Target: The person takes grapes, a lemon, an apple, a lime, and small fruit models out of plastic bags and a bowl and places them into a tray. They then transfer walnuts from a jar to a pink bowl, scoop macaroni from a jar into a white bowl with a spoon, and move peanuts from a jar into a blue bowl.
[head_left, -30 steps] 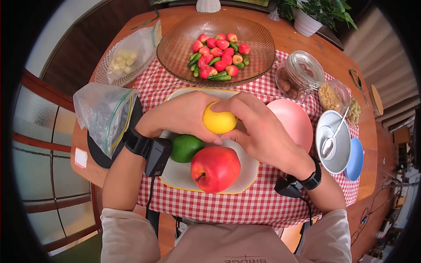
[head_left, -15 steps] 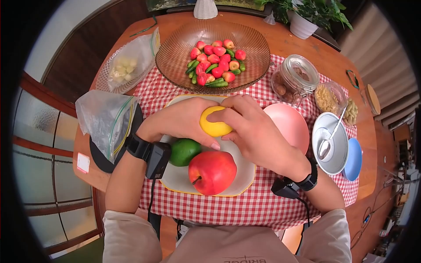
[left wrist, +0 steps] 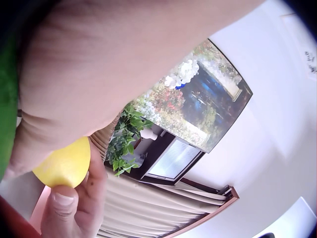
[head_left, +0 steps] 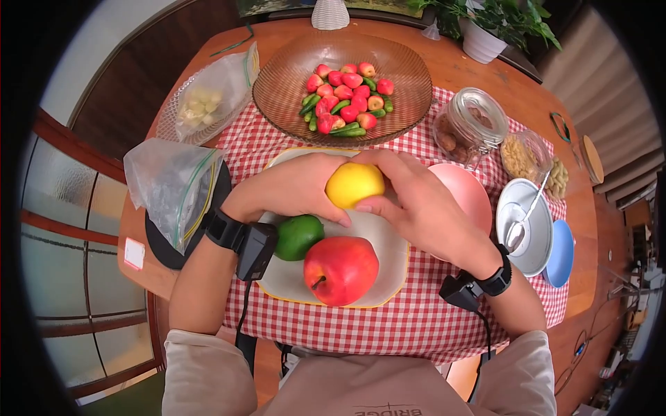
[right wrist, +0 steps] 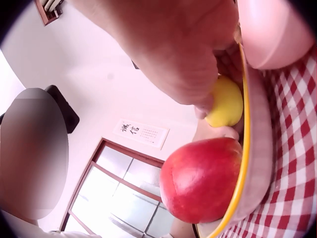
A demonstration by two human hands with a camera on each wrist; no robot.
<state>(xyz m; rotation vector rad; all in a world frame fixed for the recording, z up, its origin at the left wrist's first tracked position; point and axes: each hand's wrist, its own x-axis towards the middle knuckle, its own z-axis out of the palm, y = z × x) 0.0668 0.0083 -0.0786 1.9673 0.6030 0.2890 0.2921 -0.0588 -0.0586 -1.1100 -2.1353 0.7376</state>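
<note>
Over the far part of a white tray with a yellow rim [head_left: 388, 277], both hands hold a yellow lemon [head_left: 355, 185]. My right hand [head_left: 423, 208] pinches it, thumb at the near side and fingers over the far right side. From the left, my left hand [head_left: 288, 187] cups it, its thumb pointing toward the tray and its other fingers hidden. In the left wrist view the right thumb presses the end of the lemon [left wrist: 67, 163]. A green lime-like fruit [head_left: 298, 237] and a large red apple [head_left: 341, 270] lie in the tray, nearer the body.
Beyond the tray stands a big amber glass bowl [head_left: 277, 114] of small apples and cucumbers. Zip bags [head_left: 170, 187] lie at the left. To the right are a pink plate [head_left: 465, 194], a lidded jar [head_left: 472, 125], a grey bowl with a spoon [head_left: 527, 243] and a blue plate [head_left: 560, 256].
The lemon turns between the hands, and the right fingers shift from its top to its far right side. The apple and green fruit stay in the tray.
</note>
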